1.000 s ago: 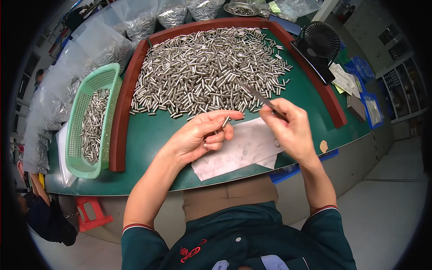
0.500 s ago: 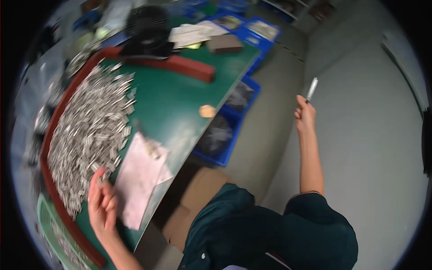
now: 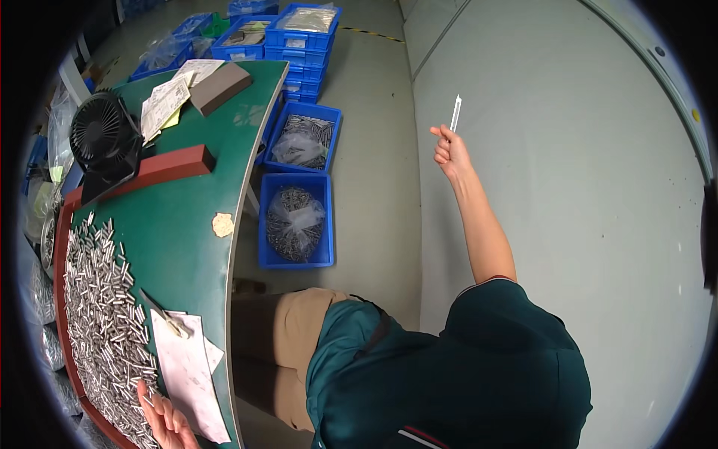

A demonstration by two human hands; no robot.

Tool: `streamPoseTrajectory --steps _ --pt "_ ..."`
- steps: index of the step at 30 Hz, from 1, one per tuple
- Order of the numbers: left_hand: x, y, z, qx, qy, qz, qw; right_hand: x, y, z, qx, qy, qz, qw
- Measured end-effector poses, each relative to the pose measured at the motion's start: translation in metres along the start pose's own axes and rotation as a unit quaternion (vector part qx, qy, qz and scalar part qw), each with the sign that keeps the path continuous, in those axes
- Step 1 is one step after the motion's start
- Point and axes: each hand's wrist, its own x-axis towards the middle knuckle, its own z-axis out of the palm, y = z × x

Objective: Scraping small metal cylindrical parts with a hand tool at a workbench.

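My right hand [image 3: 454,155] is raised at the end of an outstretched arm, in front of the pale wall. Its fingers are closed round a slim white-and-silver stick-like tool [image 3: 456,114] that points upward; its exact kind is unclear. At the lower left, my left hand [image 3: 168,425] is over the near edge of a heap of small metal pins [image 3: 108,322]. Its fingers are curled together, and whatever lies between their tips is too small to name. Beside it lie a marked white paper sheet [image 3: 187,374] and scissors [image 3: 166,314] with pale handles.
A red-brown barrier [image 3: 176,161] borders the pins on the green table [image 3: 179,194]. A black fan [image 3: 101,135], papers [image 3: 166,105] and a brown block [image 3: 219,88] stand farther back. Blue bins [image 3: 298,263] of bagged metal parts line the floor beside it; the wall [image 3: 553,187] is at right.
The view has swung, so the table appears farther left and the bins stand plainly in view. My right hand still holds the slim tool upright; my left hand stays beside the pins.
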Motion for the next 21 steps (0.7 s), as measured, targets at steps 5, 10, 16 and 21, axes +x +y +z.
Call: streamPoseTrajectory --steps 5,10,16,21 --pt "-0.011 0.01 0.011 0.049 0.055 0.056 0.996 0.05 0.048 -0.036 -0.43 0.198 -0.224 0.852" --pt "-0.006 -0.001 0.022 0.143 0.063 0.048 0.987 -0.004 0.056 0.046 -0.298 0.08 -0.127 0.943" --pt "-0.008 0.002 0.026 0.093 0.02 0.036 0.995 -0.119 0.043 0.188 -0.211 -0.196 -0.132 0.948" --pt "-0.009 0.004 0.024 0.069 0.046 0.016 0.996 -0.197 0.059 0.256 -0.289 -0.39 -0.211 0.848"
